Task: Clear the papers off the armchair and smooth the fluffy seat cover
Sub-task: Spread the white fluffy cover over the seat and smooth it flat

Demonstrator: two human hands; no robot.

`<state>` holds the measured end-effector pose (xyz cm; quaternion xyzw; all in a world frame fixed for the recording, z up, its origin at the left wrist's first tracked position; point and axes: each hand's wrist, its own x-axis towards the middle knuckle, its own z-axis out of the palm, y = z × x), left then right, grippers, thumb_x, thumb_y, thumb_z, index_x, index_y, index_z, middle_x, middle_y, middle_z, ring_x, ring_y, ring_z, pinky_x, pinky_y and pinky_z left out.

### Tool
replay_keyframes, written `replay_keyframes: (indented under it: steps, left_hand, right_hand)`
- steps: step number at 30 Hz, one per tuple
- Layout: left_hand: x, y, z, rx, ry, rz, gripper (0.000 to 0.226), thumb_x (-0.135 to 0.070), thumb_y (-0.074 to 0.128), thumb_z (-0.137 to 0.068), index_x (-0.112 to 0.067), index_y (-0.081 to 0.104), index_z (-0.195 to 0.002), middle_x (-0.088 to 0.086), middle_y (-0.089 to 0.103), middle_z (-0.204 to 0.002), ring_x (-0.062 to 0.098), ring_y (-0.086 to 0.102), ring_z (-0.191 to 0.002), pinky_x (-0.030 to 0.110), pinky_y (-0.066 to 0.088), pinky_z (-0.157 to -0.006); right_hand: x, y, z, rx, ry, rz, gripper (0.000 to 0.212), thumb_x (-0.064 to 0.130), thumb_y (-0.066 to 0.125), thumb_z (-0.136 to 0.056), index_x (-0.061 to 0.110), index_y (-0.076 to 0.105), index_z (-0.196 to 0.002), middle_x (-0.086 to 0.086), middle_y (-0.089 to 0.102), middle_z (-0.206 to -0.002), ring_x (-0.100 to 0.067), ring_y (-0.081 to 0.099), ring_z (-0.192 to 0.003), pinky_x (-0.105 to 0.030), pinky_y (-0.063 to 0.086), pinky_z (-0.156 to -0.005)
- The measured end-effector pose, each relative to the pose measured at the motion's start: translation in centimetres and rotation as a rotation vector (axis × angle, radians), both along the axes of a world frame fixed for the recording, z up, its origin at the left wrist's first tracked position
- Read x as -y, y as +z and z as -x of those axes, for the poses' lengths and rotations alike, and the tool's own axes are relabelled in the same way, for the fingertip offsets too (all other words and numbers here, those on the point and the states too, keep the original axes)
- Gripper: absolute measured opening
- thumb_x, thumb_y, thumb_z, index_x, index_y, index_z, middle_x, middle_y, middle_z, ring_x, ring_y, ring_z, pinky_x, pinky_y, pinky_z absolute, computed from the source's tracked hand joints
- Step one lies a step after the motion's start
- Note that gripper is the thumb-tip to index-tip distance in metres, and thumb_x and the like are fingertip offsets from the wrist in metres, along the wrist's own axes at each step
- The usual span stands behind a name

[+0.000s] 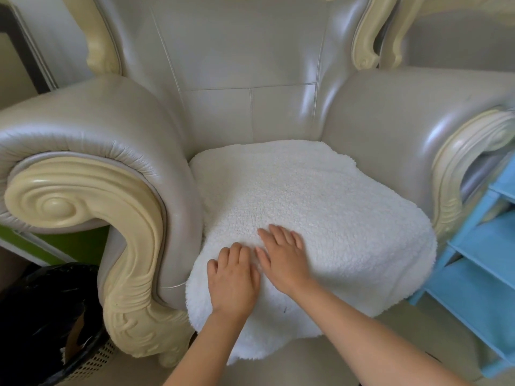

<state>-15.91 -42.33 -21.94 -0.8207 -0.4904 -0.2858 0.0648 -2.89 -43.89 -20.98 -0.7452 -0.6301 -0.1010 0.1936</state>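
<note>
Waste bin [55, 324]: bottom left corner, beside the chair's front leg; a perforated pale basket lined with a crinkled glossy black bag, something brown showing inside it.
Left armrest [83, 151]: fat rolled pad of pearly grey leather, gathered into fine pleats where it meets a cream carved front that curls into a smooth spiral scroll and runs down in ridged, wavy relief to the leg.
Left hand [232, 280]: palm down on the front left part of the seat cover, fingers bent and pressed a little into the pile, thumb out to the side; it lies flat, gripping nothing.
Fluffy seat cover [320, 207]: white, nubbly, curly pile like sherpa fleece; irregular rounded outline, spread over the seat between the two armrests, its front edge draping over the seat's front.
Right hand [284, 254]: just beside the left, touching or almost touching it; fingers spread and straight, flat on the fleece, holding nothing.
Backrest [237, 59]: smooth shiny grey leather with stitched panel seams, framed by cream carved trim.
Right armrest [418, 121]: same leather roll and cream moulded scroll.
Blue shelf unit [479, 263]: right edge, close against the chair; matte light blue flat boards set in tiers.
</note>
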Motion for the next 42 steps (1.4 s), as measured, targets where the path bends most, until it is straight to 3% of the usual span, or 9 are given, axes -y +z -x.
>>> replay_keyframes:
  steps: [3, 7, 13, 16, 21, 29, 33, 39, 42]
  left_hand:
    - [0.0, 1.0, -0.6, 0.035, 0.051, 0.021, 0.027, -0.027, 0.033, -0.076, -0.015, 0.057, -0.076, -0.001, 0.058, -0.080, 0.021, 0.050, -0.068, 0.035, 0.031, -0.066]
    - [-0.5, 2.4, -2.5, 0.019, 0.021, 0.067, 0.028, -0.028, 0.034, -0.078, -0.013, 0.058, -0.081, 0.003, 0.060, -0.089, 0.024, 0.055, -0.076, 0.041, 0.042, -0.070]
    - [-2.0, 2.3, -4.6, -0.126, 0.018, 0.237, 0.047, -0.042, 0.034, -0.096, -0.018, 0.043, -0.135, 0.003, 0.030, -0.152, 0.024, 0.029, -0.137, 0.046, 0.024, -0.108]
    - [-3.0, 2.0, -3.8, -0.135, 0.136, 0.288, 0.051, -0.051, 0.024, -0.096, -0.026, 0.034, -0.139, 0.000, 0.027, -0.152, 0.022, 0.023, -0.138, 0.045, 0.025, -0.106]
    - [-2.7, 2.7, -4.8, -0.085, 0.205, 0.313, 0.046, -0.044, 0.026, -0.096, -0.022, 0.038, -0.135, 0.001, 0.029, -0.150, 0.021, 0.026, -0.136, 0.045, 0.025, -0.103]
    - [-1.8, 3.1, -9.1, -0.160, -0.006, 0.320, 0.050, -0.044, 0.020, -0.099, -0.027, 0.024, -0.146, -0.002, 0.012, -0.158, 0.017, 0.012, -0.144, 0.048, 0.009, -0.114]
    - [-1.5, 2.9, -10.5, -0.142, 0.027, 0.278, 0.043, -0.041, 0.028, -0.097, -0.024, 0.041, -0.134, -0.003, 0.031, -0.148, 0.018, 0.025, -0.137, 0.046, 0.016, -0.111]
    - [-1.1, 3.9, -13.3, -0.110, -0.064, 0.250, 0.050, -0.036, 0.033, -0.097, -0.022, 0.029, -0.145, -0.003, 0.019, -0.157, 0.017, 0.017, -0.143, 0.045, 0.011, -0.114]
    - [-0.9, 3.2, -14.7, -0.165, -0.138, 0.217, 0.051, -0.043, 0.025, -0.097, -0.027, 0.026, -0.146, -0.004, 0.016, -0.157, 0.017, 0.017, -0.143, 0.045, 0.014, -0.113]
  right_hand:
    - [0.9, -0.5, -1.6, -0.010, 0.016, -0.133, 0.039, 0.040, 0.039, -0.088, 0.021, 0.066, -0.111, 0.005, 0.065, -0.110, -0.016, 0.061, -0.105, -0.033, 0.044, -0.092]
    - [1.2, 0.1, -4.5, -0.098, -0.055, -0.244, 0.032, 0.034, 0.040, -0.088, 0.021, 0.068, -0.096, 0.005, 0.064, -0.097, -0.019, 0.061, -0.094, -0.028, 0.030, -0.086]
    - [0.8, 0.8, -8.4, -0.164, -0.113, -0.034, 0.074, 0.055, 0.010, -0.086, 0.018, 0.045, -0.139, -0.007, 0.037, -0.151, -0.022, 0.026, -0.143, -0.041, 0.008, -0.117]
    - [1.2, 0.7, -9.6, -0.162, -0.118, 0.051, 0.085, 0.058, -0.004, -0.080, 0.021, 0.032, -0.147, -0.004, 0.023, -0.157, -0.018, 0.011, -0.147, -0.040, 0.000, -0.118]
    - [1.3, 1.1, -10.2, -0.167, -0.143, -0.003, 0.085, 0.058, -0.001, -0.080, 0.019, 0.041, -0.142, -0.005, 0.035, -0.151, -0.021, 0.022, -0.143, -0.037, 0.010, -0.117]
    - [2.0, 1.3, -15.9, -0.140, -0.246, 0.100, 0.086, 0.060, -0.007, -0.078, 0.025, 0.028, -0.148, -0.001, 0.020, -0.158, -0.016, 0.010, -0.147, -0.039, -0.002, -0.119]
    - [3.5, 0.4, -18.5, -0.140, -0.243, 0.053, 0.086, 0.061, -0.003, -0.078, 0.025, 0.035, -0.146, 0.000, 0.027, -0.156, -0.016, 0.017, -0.145, -0.035, 0.001, -0.118]
    - [4.5, 0.0, -20.7, -0.128, -0.327, -0.117, 0.067, 0.050, 0.019, -0.087, 0.015, 0.060, -0.126, -0.008, 0.055, -0.135, -0.026, 0.046, -0.130, -0.041, 0.025, -0.111]
    - [4.4, 0.7, -22.0, -0.188, -0.352, -0.097, 0.071, 0.053, 0.013, -0.088, 0.017, 0.048, -0.139, -0.008, 0.036, -0.151, -0.024, 0.027, -0.142, -0.041, 0.013, -0.117]
